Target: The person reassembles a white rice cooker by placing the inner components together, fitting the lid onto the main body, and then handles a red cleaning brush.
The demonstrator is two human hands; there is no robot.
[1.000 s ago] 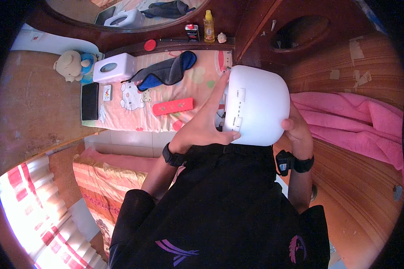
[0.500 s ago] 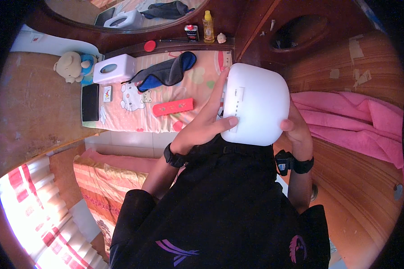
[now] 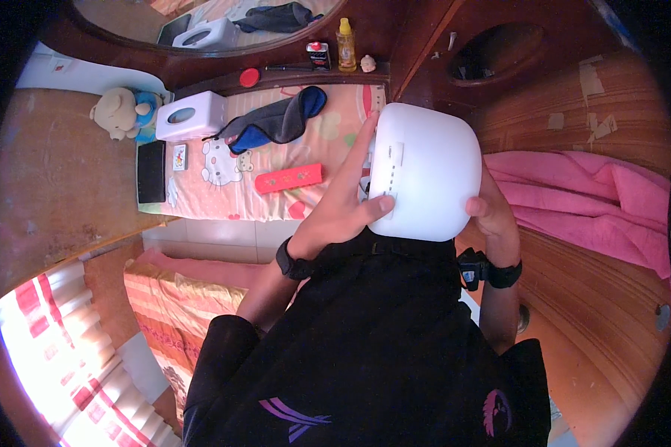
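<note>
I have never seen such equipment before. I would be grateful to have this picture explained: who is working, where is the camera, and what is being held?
There is no machine arm here: a person works with two bare hands. The view comes from a wide fisheye camera worn on the person's head and looking down, so straight edges bend near the rim. The black clothing belongs to the person.

The left hand and right hand have their grip on a white rounded device from opposite sides.

On the pink patterned tablecloth lie a white tissue box, a grey and blue cloth, a red bar-shaped object and a flat black object; I cannot tell what the last two are.
</note>
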